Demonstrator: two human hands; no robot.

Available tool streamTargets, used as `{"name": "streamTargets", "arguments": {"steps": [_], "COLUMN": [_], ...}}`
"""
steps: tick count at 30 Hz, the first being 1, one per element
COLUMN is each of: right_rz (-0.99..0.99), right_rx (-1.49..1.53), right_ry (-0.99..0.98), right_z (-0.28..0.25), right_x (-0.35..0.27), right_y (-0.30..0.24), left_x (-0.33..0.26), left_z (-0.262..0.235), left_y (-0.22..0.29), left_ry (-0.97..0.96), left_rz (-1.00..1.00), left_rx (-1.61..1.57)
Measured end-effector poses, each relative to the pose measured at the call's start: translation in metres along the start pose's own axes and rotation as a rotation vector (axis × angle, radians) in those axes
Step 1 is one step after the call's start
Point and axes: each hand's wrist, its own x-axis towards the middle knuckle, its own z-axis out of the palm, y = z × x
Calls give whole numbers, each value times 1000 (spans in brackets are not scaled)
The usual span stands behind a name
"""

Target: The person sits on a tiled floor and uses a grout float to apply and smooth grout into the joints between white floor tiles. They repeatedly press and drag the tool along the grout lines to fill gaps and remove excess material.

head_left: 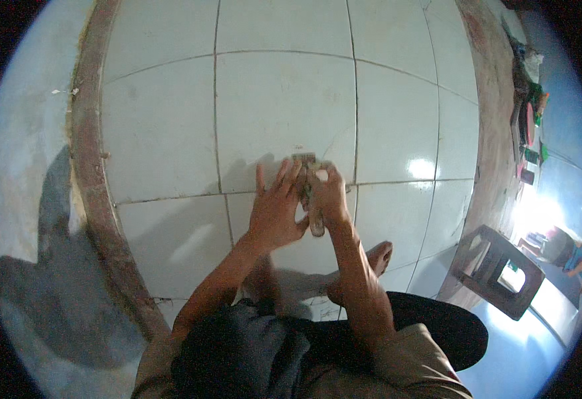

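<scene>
My right hand [331, 198] is closed around a narrow, brownish tool [317, 226] just above the tiled floor. Its pale, rounded end sticks out below the hand, toward me. At its far end is a dark, ridged piece [303, 159], perhaps bristles; the exact kind is too blurred to tell. My left hand [276, 214] lies close beside the tool with its fingers spread and pointing away from me. Its fingertips and thumb come near or touch the tool's left side; actual contact is unclear. Fingers hide the tool's middle.
White floor tiles [284, 100] with dark joints spread beneath my hands. A brown raised border [95, 153] runs along the left wall. At right stand a dark frame-like stool [503, 272] and several small things along the wall. Someone in blue [580, 263] shows at the far right.
</scene>
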Motion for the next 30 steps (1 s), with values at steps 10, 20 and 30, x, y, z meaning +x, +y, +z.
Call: {"name": "streamTargets", "arguments": {"steps": [10, 20, 30], "right_rz": [-14, 49, -148], "right_rx": [51, -101, -370], "right_ry": [-12, 50, 3], "right_z": [1, 3, -1], "right_x": [12, -27, 2], "right_y": [-22, 4, -16], "left_x": [24, -21, 21], "left_z": [-19, 7, -18], "left_y": [-5, 9, -7], "left_ry": [39, -26, -36], "left_rz": [35, -25, -2], "left_rx": [14, 3, 139]}}
